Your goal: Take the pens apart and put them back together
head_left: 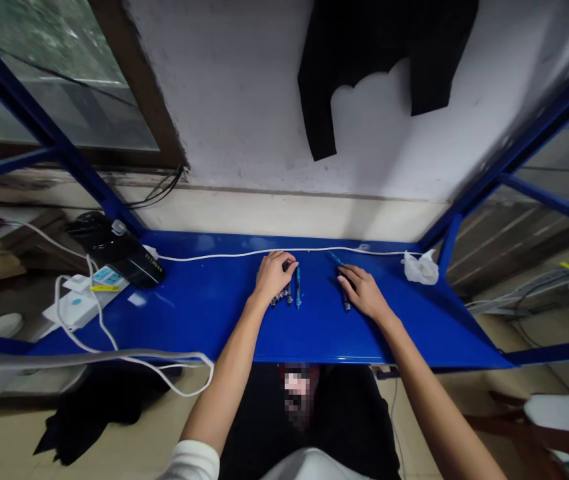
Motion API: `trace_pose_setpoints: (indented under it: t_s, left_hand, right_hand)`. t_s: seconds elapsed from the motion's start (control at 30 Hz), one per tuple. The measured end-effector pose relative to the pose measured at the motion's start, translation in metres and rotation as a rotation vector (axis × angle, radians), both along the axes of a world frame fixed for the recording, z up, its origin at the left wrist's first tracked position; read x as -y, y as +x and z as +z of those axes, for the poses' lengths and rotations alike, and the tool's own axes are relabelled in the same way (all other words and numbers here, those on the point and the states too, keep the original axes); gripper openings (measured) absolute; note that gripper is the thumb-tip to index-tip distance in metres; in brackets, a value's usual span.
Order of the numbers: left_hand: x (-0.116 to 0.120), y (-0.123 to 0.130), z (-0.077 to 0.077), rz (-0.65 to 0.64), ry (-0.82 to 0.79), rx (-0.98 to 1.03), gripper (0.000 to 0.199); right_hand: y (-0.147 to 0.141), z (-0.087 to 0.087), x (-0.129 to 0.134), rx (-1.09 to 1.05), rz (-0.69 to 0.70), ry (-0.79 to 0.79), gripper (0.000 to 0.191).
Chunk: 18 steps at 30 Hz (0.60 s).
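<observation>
On the blue table (204,320), my left hand (271,277) curls over a row of several dark pens (281,295), thumb and fingers closed around their upper ends. A blue pen (298,287) lies just to the right of that row, close to my left thumb. Farther right, my right hand (363,291) rests low with bent fingers on a black pen (347,303), whose lower end sticks out beneath them. Another blue pen (334,258) lies slanted beyond my right fingertips. My fingers partly hide the held pens.
A white cable (234,255) runs along the table's back edge. At the left are a glossy black device (119,250) and a white power strip (81,303); a crumpled white plastic bag (421,268) sits at the right. Blue frame posts (447,230) flank the table.
</observation>
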<state>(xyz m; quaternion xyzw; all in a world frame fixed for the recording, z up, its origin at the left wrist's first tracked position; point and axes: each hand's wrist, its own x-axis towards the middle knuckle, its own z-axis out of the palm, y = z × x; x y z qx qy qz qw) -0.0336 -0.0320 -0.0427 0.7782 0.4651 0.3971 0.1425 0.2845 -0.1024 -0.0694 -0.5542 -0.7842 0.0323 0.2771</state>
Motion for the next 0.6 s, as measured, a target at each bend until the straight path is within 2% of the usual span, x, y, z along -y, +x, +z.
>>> trace_pose_setpoints:
  t_s: [0.17,0.33,0.47,0.6]
  left_hand:
    - [0.006,-0.035,-0.005,0.149,0.019,0.017,0.009]
    - [0.038,-0.069,-0.019,0.33,-0.026,-0.032,0.015]
    - [0.065,-0.076,-0.019,0.382,-0.052,-0.093,0.02]
    - [0.08,-0.075,-0.015,0.419,-0.077,-0.15,0.018]
  right_hand:
    - [-0.002,0.002,0.002,-0.01,0.023,0.027,0.058]
    - [-0.001,0.002,0.004,-0.049,-0.022,0.084,0.062]
    - [-0.001,0.002,0.006,-0.119,-0.075,0.127,0.055]
    - [-0.001,-0.001,0.008,-0.141,-0.067,0.128,0.043]
